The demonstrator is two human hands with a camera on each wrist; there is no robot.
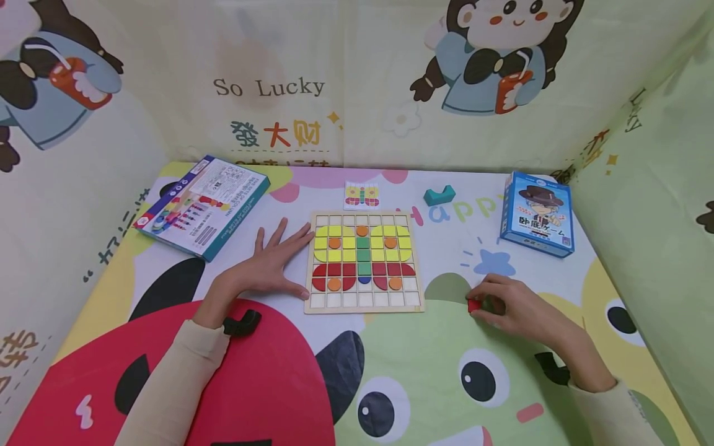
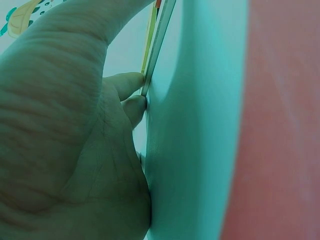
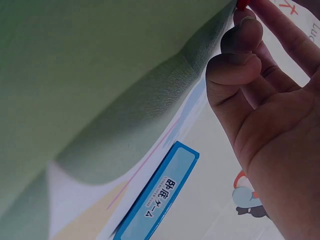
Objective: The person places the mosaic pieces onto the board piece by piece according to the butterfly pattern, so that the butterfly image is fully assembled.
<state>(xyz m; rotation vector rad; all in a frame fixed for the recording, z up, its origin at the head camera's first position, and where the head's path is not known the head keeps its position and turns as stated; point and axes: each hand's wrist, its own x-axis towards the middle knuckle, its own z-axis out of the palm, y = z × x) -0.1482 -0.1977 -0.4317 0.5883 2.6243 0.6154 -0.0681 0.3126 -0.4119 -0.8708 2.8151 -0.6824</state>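
A square wooden grid board (image 1: 364, 301) lies in the middle of the table, carrying a butterfly pattern of yellow, red, green, orange and blue tiles. Its bottom row of cells is bare. My left hand (image 1: 268, 266) spreads its fingers along the board's left side, with thumb and fingertips at the edge; the left wrist view shows two fingertips against that thin edge. To the right of the board, my right hand (image 1: 510, 306) pinches a small red tile (image 1: 473, 305) between thumb and fingers, low over the table. The right wrist view catches only a bit of the red tile (image 3: 242, 4).
Behind the board lies a small butterfly pattern card (image 1: 362, 196), with a teal notched block (image 1: 439, 196) to its right. A flat game box (image 1: 203, 207) is at the back left. A blue card-game box (image 1: 538, 214) sits at the back right. Printed cloth walls enclose the table.
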